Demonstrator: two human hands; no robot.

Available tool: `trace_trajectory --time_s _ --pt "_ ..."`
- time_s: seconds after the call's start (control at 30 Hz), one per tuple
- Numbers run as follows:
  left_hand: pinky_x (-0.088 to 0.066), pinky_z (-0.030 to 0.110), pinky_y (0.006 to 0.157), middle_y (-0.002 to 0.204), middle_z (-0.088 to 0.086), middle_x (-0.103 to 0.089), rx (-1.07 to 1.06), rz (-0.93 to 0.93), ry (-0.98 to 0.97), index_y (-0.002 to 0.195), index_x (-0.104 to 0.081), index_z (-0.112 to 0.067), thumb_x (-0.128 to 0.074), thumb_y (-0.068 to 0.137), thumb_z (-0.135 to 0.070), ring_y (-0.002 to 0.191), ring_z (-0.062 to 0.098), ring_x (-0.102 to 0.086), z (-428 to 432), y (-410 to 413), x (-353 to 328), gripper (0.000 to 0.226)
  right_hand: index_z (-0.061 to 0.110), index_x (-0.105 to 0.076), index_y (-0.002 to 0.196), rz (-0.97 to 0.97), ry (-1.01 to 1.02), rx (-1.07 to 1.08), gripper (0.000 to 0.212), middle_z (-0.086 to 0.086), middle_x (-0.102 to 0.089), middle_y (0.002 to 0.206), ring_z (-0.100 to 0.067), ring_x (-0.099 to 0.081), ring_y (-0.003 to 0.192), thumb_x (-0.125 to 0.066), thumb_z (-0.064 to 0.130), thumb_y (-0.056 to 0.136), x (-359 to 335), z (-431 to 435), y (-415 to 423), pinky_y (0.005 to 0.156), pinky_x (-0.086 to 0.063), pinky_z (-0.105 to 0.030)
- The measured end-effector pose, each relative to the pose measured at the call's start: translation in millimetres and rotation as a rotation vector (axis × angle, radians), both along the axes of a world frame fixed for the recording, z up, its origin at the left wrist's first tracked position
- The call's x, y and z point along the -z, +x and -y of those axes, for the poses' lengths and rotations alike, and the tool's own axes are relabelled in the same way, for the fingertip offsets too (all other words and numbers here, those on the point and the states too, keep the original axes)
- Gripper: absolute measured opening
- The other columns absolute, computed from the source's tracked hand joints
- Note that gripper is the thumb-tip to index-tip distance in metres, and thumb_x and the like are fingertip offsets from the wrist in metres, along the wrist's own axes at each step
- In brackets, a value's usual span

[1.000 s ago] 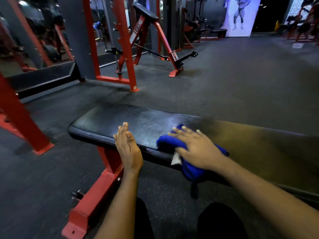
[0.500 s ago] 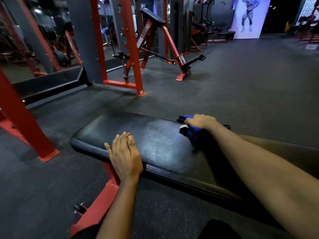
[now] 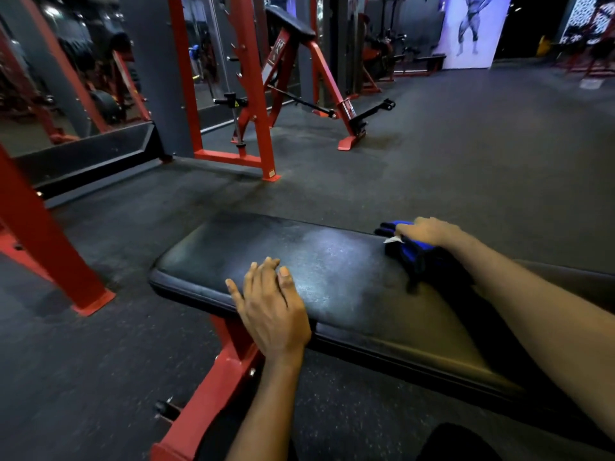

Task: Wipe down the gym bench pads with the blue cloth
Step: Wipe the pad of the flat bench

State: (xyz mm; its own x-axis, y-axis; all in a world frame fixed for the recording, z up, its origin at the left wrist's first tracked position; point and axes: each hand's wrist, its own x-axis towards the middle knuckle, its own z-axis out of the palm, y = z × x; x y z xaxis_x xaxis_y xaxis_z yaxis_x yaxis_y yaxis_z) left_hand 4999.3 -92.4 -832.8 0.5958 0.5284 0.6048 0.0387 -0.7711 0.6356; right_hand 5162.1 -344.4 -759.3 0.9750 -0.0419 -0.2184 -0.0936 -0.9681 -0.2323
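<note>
A black padded gym bench (image 3: 332, 261) on a red frame (image 3: 213, 387) runs across the view in front of me. My left hand (image 3: 271, 311) lies flat on the pad's near edge, fingers together, holding nothing. My right hand (image 3: 429, 231) presses the blue cloth (image 3: 411, 249) onto the pad's far edge, to the right of centre. The cloth is bunched under the palm, with a small white tag sticking out on its left. My right forearm crosses the pad and hides part of it.
A red rack upright (image 3: 253, 94) and a red angled bench (image 3: 319, 81) stand on the dark rubber floor beyond the pad. A thick red post (image 3: 43, 241) rises at the left. Mirrors line the far left wall. My dark-clad knees (image 3: 459, 444) show at the bottom.
My right hand has pushed the blue cloth from the pad's near edge across to its far edge. My left hand has stayed flat on the near edge.
</note>
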Motion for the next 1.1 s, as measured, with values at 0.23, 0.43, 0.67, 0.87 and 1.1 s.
trace_trajectory --time_s 0.23,0.43,0.67,0.87,1.1 --pt "-0.007 0.042 0.122 0.128 0.002 -0.064 0.012 0.003 -0.016 0.121 -0.064 -0.012 -0.026 0.100 -0.038 0.131 0.022 -0.049 -1.4 -1.6 -1.0 0.050 0.020 -0.058 0.132 0.034 -0.044 -0.050 0.061 -0.013 -0.054 0.142 -0.029 -0.053 0.126 -0.041 0.056 0.086 -7.7 -83.4 4.8 0.096 -0.037 -0.038" --pt "-0.009 0.037 0.122 0.136 0.004 -0.058 0.034 -0.012 -0.081 0.126 -0.060 -0.013 -0.023 0.100 -0.044 0.137 0.022 -0.041 -6.7 -3.5 -7.8 0.054 0.016 -0.055 0.136 0.116 0.002 -0.192 0.059 -0.015 -0.052 0.144 -0.032 -0.052 0.129 -0.038 0.052 0.093 -11.2 -171.3 13.0 0.101 -0.038 -0.037" --pt "-0.014 0.046 0.117 0.119 0.013 -0.064 -0.143 -0.034 -0.112 0.115 -0.065 -0.008 -0.019 0.097 -0.045 0.125 0.033 -0.049 -92.2 23.8 -16.1 0.061 0.026 -0.057 0.127 0.042 0.018 -0.261 0.054 -0.011 -0.055 0.140 -0.031 -0.053 0.126 -0.040 0.063 0.092 0.3 -142.4 29.7 0.104 -0.039 -0.041" --pt "-0.010 0.053 0.117 0.125 0.015 -0.063 -0.269 -0.052 -0.171 0.114 -0.065 -0.008 -0.018 0.094 -0.048 0.132 0.033 -0.043 -172.0 50.7 -19.0 0.066 0.017 -0.055 0.135 0.036 -0.008 -0.175 0.061 -0.014 -0.052 0.144 -0.033 -0.051 0.128 -0.037 0.055 0.091 -2.1 -179.1 47.8 0.101 -0.037 -0.038" --pt "0.001 0.042 0.120 0.139 0.006 -0.055 -0.176 0.016 -0.263 0.129 -0.059 -0.012 -0.012 0.093 -0.055 0.140 0.021 -0.036 -179.7 57.7 -10.5 0.073 0.016 -0.059 0.132 0.102 0.026 -0.323 0.058 -0.014 -0.054 0.142 -0.032 -0.053 0.128 -0.032 0.051 0.094 -8.9 -291.3 68.2 0.099 -0.038 -0.039"
